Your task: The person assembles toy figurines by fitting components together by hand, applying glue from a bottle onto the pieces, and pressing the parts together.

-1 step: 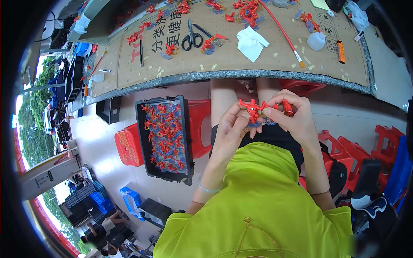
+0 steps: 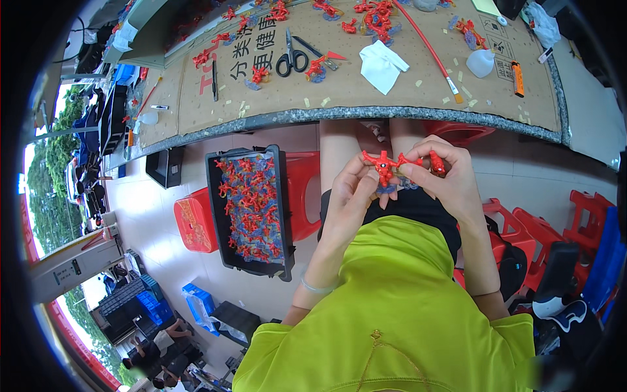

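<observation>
Over my lap, I hold a small red toy figurine [image 2: 384,163] with a translucent bluish base, its limbs spread sideways. My left hand [image 2: 353,195] is closed around its left side and lower part, thumb in front. The thumb and fingers of my right hand [image 2: 452,175] pinch the red part at the figurine's right. Another red piece [image 2: 436,164] shows between the right-hand fingers; whether it joins the figurine I cannot tell. To the left, a black crate [image 2: 285,219] holds many similar red figurines with bluish bases.
Ahead is a cardboard-covered table [image 2: 418,91] with scissors [image 2: 292,59], a white cloth [image 2: 382,67], a red-handled brush [image 2: 431,46], an orange marker [image 2: 517,78], a white bottle [image 2: 481,63] and several red figurines. Red stools [image 2: 196,222] stand around me. People sit at the far lower left.
</observation>
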Action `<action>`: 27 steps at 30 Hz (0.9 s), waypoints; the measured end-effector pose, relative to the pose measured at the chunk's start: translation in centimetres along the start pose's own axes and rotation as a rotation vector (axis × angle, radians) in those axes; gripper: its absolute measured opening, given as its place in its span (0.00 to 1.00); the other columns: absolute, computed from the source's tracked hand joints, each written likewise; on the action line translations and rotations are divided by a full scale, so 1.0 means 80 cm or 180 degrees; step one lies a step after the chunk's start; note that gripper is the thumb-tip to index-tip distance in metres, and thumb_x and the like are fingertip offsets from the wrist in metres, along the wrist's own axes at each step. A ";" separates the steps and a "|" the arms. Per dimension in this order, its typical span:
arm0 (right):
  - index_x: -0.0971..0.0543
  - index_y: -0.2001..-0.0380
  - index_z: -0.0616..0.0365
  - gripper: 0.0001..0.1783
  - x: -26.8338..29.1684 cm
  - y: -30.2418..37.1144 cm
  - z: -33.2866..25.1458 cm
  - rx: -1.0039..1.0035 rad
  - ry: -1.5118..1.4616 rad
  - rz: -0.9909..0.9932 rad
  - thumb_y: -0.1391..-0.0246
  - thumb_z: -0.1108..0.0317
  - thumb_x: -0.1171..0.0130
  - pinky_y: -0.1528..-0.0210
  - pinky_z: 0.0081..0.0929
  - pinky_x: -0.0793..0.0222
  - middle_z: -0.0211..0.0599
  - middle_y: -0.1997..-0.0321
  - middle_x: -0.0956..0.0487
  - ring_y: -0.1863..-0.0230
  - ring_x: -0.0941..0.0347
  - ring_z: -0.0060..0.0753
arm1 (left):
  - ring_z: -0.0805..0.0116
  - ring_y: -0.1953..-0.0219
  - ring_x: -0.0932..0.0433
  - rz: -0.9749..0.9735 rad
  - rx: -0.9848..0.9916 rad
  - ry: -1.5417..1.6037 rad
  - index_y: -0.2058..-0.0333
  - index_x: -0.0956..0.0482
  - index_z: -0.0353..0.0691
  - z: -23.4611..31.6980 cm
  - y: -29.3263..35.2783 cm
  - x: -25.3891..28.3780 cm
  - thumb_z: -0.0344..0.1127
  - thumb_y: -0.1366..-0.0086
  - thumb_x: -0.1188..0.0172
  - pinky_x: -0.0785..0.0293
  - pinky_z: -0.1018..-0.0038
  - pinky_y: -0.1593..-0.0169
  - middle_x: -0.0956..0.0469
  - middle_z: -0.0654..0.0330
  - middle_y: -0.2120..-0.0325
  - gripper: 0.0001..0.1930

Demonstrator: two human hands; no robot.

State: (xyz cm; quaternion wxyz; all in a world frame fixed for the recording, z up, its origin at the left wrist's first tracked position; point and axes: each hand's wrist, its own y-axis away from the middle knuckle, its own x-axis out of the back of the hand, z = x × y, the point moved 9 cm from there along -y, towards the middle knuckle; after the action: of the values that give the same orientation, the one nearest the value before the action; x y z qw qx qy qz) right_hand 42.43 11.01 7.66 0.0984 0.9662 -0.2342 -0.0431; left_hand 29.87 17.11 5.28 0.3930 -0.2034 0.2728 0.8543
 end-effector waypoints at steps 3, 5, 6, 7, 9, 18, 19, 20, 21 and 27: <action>0.21 0.70 0.65 0.08 0.007 -0.001 0.004 -0.0059 -0.0063 0.0063 0.53 0.72 0.35 0.77 0.13 0.41 0.27 0.70 0.27 0.77 0.35 0.10 | 0.75 0.70 0.26 0.0201 -0.0316 -0.0557 0.53 0.32 0.32 0.013 0.002 0.004 0.28 0.33 0.53 0.32 0.81 0.69 0.24 0.58 0.65 0.11; 0.21 0.68 0.64 0.09 0.016 0.000 0.012 -0.0228 -0.0166 0.0124 0.52 0.72 0.36 0.78 0.14 0.41 0.28 0.71 0.27 0.78 0.35 0.10 | 0.76 0.69 0.27 0.0277 -0.0449 -0.0824 0.53 0.31 0.32 0.020 0.004 0.003 0.26 0.34 0.52 0.31 0.81 0.67 0.25 0.59 0.64 0.12; 0.22 0.65 0.65 0.10 0.021 0.000 0.016 -0.0272 -0.0462 0.0130 0.51 0.71 0.37 0.79 0.14 0.41 0.29 0.73 0.27 0.78 0.35 0.12 | 0.78 0.69 0.27 0.0345 -0.0479 -0.1027 0.53 0.31 0.31 0.023 0.004 0.003 0.25 0.36 0.50 0.30 0.82 0.66 0.25 0.60 0.64 0.12; 0.22 0.63 0.65 0.11 0.025 0.000 0.019 -0.0318 -0.0760 0.0137 0.49 0.70 0.39 0.80 0.15 0.41 0.29 0.74 0.26 0.79 0.34 0.13 | 0.79 0.68 0.27 0.0413 -0.0506 -0.1231 0.53 0.31 0.31 0.027 0.004 0.002 0.24 0.37 0.49 0.30 0.82 0.65 0.26 0.61 0.64 0.13; 0.23 0.61 0.66 0.13 0.031 0.001 0.028 -0.0337 -0.1054 0.0085 0.48 0.69 0.41 0.80 0.15 0.40 0.31 0.76 0.26 0.79 0.34 0.14 | 0.80 0.68 0.28 0.0456 -0.0494 -0.1279 0.53 0.30 0.31 0.029 0.005 0.001 0.23 0.37 0.48 0.30 0.83 0.64 0.25 0.62 0.64 0.14; 0.26 0.58 0.70 0.18 0.008 0.004 0.032 -0.0805 -0.1870 -0.0129 0.46 0.65 0.46 0.81 0.17 0.39 0.39 0.70 0.23 0.76 0.31 0.20 | 0.79 0.65 0.27 0.0402 -0.0314 -0.0939 0.54 0.29 0.33 0.007 -0.004 0.018 0.27 0.36 0.47 0.29 0.81 0.61 0.25 0.61 0.64 0.11; 0.26 0.58 0.70 0.18 0.004 0.005 0.034 -0.0807 -0.1810 -0.0188 0.44 0.64 0.46 0.81 0.17 0.37 0.39 0.69 0.23 0.76 0.30 0.21 | 0.78 0.64 0.26 0.0429 -0.0297 -0.0752 0.54 0.30 0.33 0.003 -0.005 0.020 0.29 0.35 0.47 0.29 0.80 0.59 0.25 0.60 0.63 0.12; 0.25 0.58 0.70 0.18 0.001 0.005 0.034 -0.0809 -0.1750 -0.0248 0.43 0.64 0.47 0.80 0.18 0.36 0.39 0.69 0.22 0.75 0.29 0.22 | 0.78 0.64 0.26 0.0423 -0.0295 -0.0754 0.54 0.30 0.33 0.000 -0.007 0.017 0.29 0.35 0.47 0.29 0.80 0.59 0.25 0.60 0.63 0.12; 0.25 0.58 0.70 0.18 -0.001 0.005 0.034 -0.0807 -0.1752 -0.0243 0.43 0.64 0.47 0.80 0.18 0.36 0.39 0.69 0.22 0.75 0.29 0.22 | 0.77 0.63 0.26 0.0455 -0.0318 -0.0473 0.53 0.31 0.34 -0.003 -0.008 0.014 0.31 0.34 0.47 0.28 0.79 0.58 0.26 0.60 0.62 0.13; 0.23 0.56 0.66 0.16 -0.013 0.003 0.034 -0.0547 -0.1327 -0.0430 0.41 0.64 0.47 0.74 0.18 0.30 0.36 0.70 0.22 0.74 0.27 0.20 | 0.72 0.59 0.25 0.0281 -0.0112 0.0484 0.50 0.35 0.35 -0.013 -0.006 0.000 0.29 0.37 0.43 0.27 0.75 0.54 0.27 0.58 0.59 0.18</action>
State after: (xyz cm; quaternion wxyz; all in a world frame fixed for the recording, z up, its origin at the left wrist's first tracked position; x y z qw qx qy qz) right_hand 41.06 10.80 5.11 0.1267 0.9380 -0.1798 -0.2680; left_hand 30.39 16.75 4.31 0.3295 -0.2624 0.2956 0.8575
